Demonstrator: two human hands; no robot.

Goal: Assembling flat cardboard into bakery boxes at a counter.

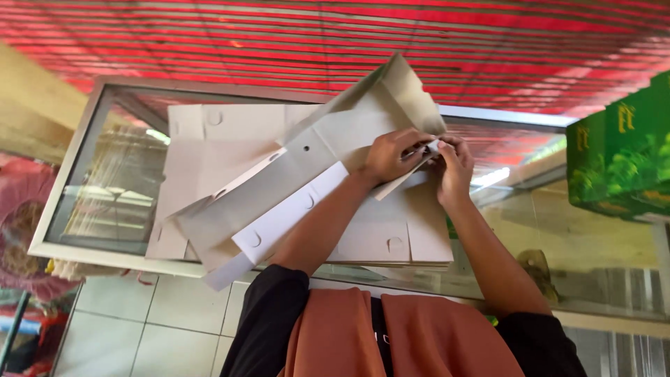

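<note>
While the cardboard blank [279,188] is stretching away leftward, both hands, left hand [392,155] and right hand [453,167], are pinching its right-end flap [427,148], fingers clenched.

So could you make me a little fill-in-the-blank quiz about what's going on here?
1. Both hands, left hand and right hand, pinch one end of a half-folded ____ box.
2. Under it lies a ____ of flat sheets.
3. The sheets rest on a ____-topped counter.
4. At the right edge stands a ____ carton.

Missing words: cardboard; stack; glass; green
</note>
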